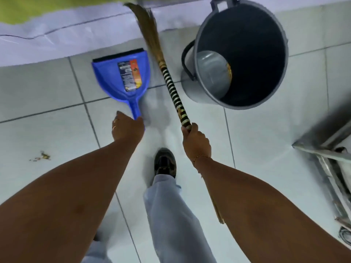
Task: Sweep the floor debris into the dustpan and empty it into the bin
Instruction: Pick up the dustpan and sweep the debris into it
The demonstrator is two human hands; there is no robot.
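White tiled floor [256, 139], debris [40, 156] unswept at left. Left hand [126, 128] fingers clenched on empty blue dustpan [123, 76]; right hand [195, 142] grasping grass broom [171, 86]. Grey bin [241, 54] near. Sweeping, emptying both ahead.

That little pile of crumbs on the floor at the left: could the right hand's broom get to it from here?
Probably yes: bare tiles surround the debris, though the broom in the right hand must swing across the left arm.

Blue dustpan [121, 76] in left hand [126, 128], broom [171, 88] in right hand [195, 143].
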